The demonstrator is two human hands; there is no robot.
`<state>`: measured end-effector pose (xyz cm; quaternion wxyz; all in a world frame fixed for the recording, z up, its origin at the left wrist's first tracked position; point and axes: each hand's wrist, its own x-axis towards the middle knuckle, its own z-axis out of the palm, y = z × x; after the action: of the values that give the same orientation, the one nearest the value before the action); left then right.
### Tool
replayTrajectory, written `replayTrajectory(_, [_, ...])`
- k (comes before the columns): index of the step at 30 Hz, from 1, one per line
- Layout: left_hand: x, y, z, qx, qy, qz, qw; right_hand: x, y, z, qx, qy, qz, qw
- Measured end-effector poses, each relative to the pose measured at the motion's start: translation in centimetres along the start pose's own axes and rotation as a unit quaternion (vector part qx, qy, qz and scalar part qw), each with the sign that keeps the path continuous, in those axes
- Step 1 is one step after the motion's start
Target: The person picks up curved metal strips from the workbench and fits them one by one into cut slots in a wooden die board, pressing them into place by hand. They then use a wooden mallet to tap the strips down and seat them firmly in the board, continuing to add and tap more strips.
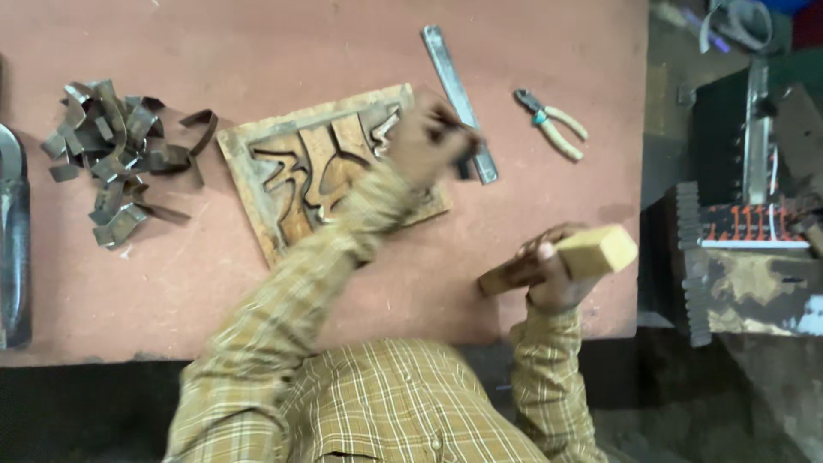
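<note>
Wooden block [561, 257] is gripped in right-hand fingers [542, 254]; left hand [429, 141] blurred above one carved board [321, 167], grip unclear.

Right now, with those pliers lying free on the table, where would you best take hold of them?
Probably by the two cream handles of the pliers, coming from above at the lower right. The handles splay apart toward that side and offer the longest part, while the dark nose points up-left toward the metal bar. The table around them leaves room.

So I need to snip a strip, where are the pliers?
The pliers lie on the table's upper right, just right of the flat metal bar.
</note>
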<state>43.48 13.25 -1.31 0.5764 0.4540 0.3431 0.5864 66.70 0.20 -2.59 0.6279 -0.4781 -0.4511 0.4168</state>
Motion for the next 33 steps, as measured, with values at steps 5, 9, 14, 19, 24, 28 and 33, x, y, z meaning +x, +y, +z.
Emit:
replayTrajectory(5, [-5.6,3.7,-9.6,0.206,0.072,-0.09,0.972,1.4,-1.1,1.5,0.017,-0.037,-0.017,0.999])
replayTrajectory(9, [-10.8,1.6,-10.1,0.469,0.01,0.057,0.882,1.1,-0.9,3.4,0.093,-0.105,-0.041,0.989])
replayTrajectory(14, [-12.1,-2.7,-6.9,0.51,-0.034,0.085,0.855,0.4,1.1,5.7,0.01,-0.143,-0.025,0.989])
replayTrajectory(19, [-13.0,-3.0,-5.3,0.632,0.024,0.177,0.754,1.0,1.4,5.6,-0.04,-0.128,-0.031,0.99])
replayTrajectory(24, [-14.1,-2.1,-4.7,0.642,0.102,0.186,0.737,1.4,1.1,5.5,-0.013,-0.119,-0.013,0.993])
replayTrajectory(28, [-13.9,-1.9,-4.8,0.635,0.122,0.168,0.744,1.2,1.1,6.1,-0.054,-0.142,-0.022,0.988])
replayTrajectory(33, [-14.2,-1.8,-5.4,0.615,0.094,0.177,0.763,1.6,1.1,6.3,-0.038,-0.132,-0.014,0.99])
